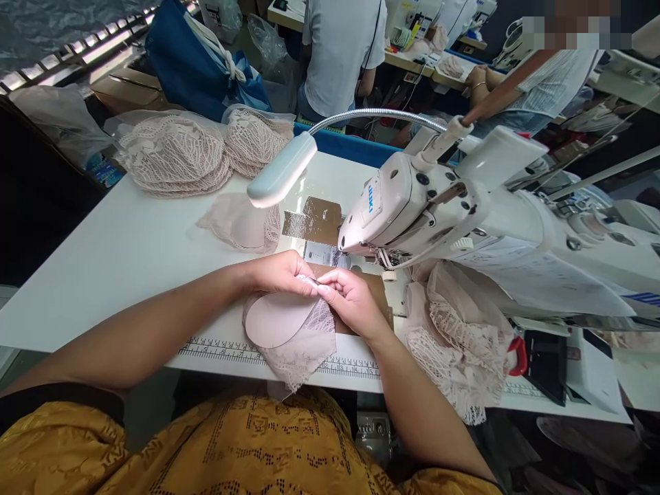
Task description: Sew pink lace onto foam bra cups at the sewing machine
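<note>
Open white tabletop (pixel 103 265) leftward, lace cup (pixel 248 227) just past my left hand (pixel 283 273), lace stacks (pixel 172 155) blocking the far end, gooseneck lamp (pixel 282 170) overhanging the middle, JUKI sewing machine (pixel 392 199) barring front right, lace pieces (pixel 464 323) beyond my right hand (pixel 355 302)

the head-worn camera looks forward and down from above the yellow shirt (pixel 258 447), with the left hand (pixel 284 272) and right hand (pixel 355 302) close by near mid-view, the white table (pixel 77 282) around them and a person's back (pixel 341 55) farther off at the top.
</note>
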Action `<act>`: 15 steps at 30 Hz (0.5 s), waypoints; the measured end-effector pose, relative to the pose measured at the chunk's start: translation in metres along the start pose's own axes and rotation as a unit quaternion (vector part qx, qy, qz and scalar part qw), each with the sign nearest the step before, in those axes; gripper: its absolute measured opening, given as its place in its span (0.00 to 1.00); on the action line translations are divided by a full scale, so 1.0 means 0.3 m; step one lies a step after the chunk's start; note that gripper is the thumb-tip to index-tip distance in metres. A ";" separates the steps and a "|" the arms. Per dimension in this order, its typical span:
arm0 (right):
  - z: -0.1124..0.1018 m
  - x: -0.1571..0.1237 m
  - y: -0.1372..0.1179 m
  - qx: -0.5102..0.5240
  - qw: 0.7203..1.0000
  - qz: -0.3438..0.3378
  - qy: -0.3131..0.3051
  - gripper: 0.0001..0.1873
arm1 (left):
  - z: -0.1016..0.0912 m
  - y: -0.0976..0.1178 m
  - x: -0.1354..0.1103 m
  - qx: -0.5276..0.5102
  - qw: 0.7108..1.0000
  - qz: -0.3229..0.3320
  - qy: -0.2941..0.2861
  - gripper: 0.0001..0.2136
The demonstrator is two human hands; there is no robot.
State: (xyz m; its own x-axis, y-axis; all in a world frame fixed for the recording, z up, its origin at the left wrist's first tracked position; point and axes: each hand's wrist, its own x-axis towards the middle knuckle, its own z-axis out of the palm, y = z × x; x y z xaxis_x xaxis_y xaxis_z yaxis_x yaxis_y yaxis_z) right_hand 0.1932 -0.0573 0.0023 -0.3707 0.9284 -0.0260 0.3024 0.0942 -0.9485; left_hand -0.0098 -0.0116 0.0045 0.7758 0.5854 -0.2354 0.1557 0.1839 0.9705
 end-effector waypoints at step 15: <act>-0.147 -0.066 -0.059 -0.236 0.971 -0.031 0.006 0.16 | -0.061 0.055 0.008 0.117 0.988 -0.063 0.081 0.13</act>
State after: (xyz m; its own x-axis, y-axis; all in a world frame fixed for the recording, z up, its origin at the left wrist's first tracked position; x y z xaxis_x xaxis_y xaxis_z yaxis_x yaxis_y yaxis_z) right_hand 0.2340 -0.0614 0.0336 -0.3914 0.9196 0.0330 0.6498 0.3016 -0.6977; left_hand -0.0167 0.0071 0.0190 0.6358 0.6917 -0.3425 0.3971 0.0874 0.9136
